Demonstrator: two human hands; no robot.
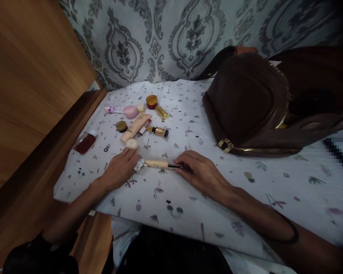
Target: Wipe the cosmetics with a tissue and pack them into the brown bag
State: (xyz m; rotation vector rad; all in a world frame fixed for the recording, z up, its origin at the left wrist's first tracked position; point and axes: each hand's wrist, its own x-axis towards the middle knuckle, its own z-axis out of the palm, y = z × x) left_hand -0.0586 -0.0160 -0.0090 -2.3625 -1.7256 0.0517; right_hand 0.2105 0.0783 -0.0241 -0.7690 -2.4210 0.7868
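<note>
A slim beige cosmetic tube (157,164) with a dark, shiny cap lies level just above the cloth, between my two hands. My right hand (202,174) is closed on its capped end, thumb and fingers pinching it. At the other end, my left hand (120,170) has its fingers pressed together over a crumpled white tissue (140,164), which touches the tube's tip. The left fingertips are partly hidden. Close above them sit a round cream-coloured lid or jar (132,144) and a larger peach squeeze tube (135,127).
Farther back lie a pink jar (130,111), a gold-lidded red jar (151,101), gold bottles (160,131) and a dark-lidded pot (121,126). A bottle of red liquid (85,142) lies at the left edge. The brown leather bag (246,102) stands open at right, before a patterned curtain (157,42).
</note>
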